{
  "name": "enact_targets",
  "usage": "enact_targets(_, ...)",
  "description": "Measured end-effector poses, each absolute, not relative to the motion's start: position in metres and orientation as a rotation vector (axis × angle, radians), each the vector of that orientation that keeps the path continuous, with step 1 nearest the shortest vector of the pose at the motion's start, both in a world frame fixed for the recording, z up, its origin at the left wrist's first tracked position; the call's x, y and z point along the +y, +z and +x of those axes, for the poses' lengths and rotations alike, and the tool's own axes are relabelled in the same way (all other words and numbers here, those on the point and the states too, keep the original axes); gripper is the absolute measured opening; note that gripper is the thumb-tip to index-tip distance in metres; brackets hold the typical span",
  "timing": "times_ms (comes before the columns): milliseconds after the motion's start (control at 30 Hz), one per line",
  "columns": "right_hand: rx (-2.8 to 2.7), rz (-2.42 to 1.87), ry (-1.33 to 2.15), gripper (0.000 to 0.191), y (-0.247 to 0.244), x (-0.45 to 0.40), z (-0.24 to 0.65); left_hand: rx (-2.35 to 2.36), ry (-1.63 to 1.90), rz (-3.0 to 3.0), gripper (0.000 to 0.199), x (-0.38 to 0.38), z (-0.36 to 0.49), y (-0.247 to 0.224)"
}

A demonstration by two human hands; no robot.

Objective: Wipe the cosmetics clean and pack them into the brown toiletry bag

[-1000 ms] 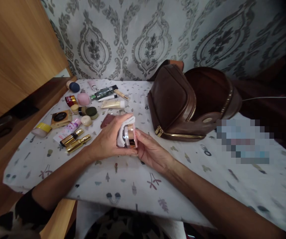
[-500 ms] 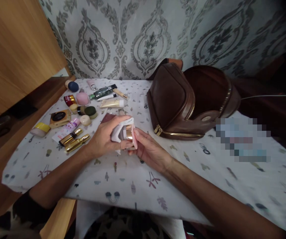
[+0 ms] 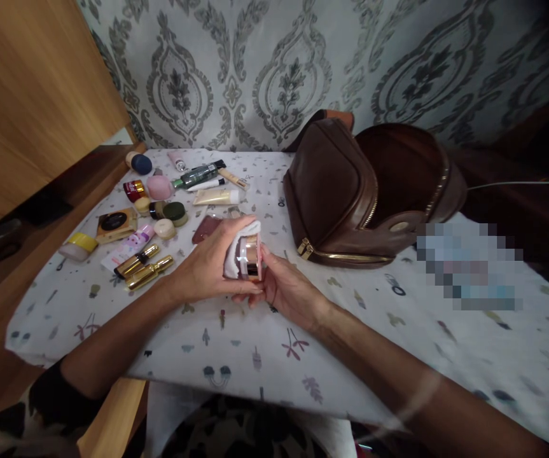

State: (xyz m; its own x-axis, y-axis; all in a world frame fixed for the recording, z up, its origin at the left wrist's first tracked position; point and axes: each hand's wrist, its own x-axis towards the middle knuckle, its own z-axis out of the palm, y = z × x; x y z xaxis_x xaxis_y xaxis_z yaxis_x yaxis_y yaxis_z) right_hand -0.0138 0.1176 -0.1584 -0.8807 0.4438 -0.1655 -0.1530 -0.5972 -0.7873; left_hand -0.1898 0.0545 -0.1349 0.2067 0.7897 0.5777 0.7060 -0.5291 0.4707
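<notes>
Between my hands, above the front middle of the table, is a cosmetic jar [image 3: 252,259] with a shiny rose-gold band. A white cloth [image 3: 233,259] lies against its left side. My left hand [image 3: 212,262] is closed round the cloth and jar, thumb below and fingers over the top. My right hand [image 3: 287,283] grips the jar's right end, its thumb on the pinkish end face; its other fingers are partly hidden underneath. Just behind my left hand, a dark reddish flat case [image 3: 206,229] rests on the table.
A brown leather bag [image 3: 331,191] stands unzipped at the back right. On the left lie several cosmetics, including gold tubes [image 3: 149,273], a cream tube [image 3: 215,196], a green bottle [image 3: 200,176] and a dark green jar [image 3: 175,212]. A blurred-out item [image 3: 469,267] lies at right.
The jar has turned in my hands, so more of its rose-gold band shows. My left fingers and the cloth have shifted slightly up and over it.
</notes>
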Motion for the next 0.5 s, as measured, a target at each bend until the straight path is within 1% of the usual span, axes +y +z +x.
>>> enact_targets(167, -1.172, -0.498, 2.473, 0.048, -0.1572, 0.1159, -0.0150, 1.534, 1.222, 2.226, 0.095, 0.0541, -0.1911, -0.1346)
enact_targets(333, -1.082, -0.551, 2.363, 0.042, -0.1518, 0.1143, -0.0150, 1.527, 1.220, 2.108, 0.091, 0.0533, -0.1920, -0.1309)
enact_targets(400, -1.088, -0.559, 2.342, 0.043, -0.1508, 0.1146, -0.0146, 1.488, 1.238, 2.111, 0.085, 0.0537, -0.1918, -0.1299)
enact_targets(500, -1.111, -0.546, 2.358, 0.045, -0.1524, 0.1156, -0.0141, 1.443, 1.296, 2.149, 0.069, 0.0542, -0.1922, -0.1282)
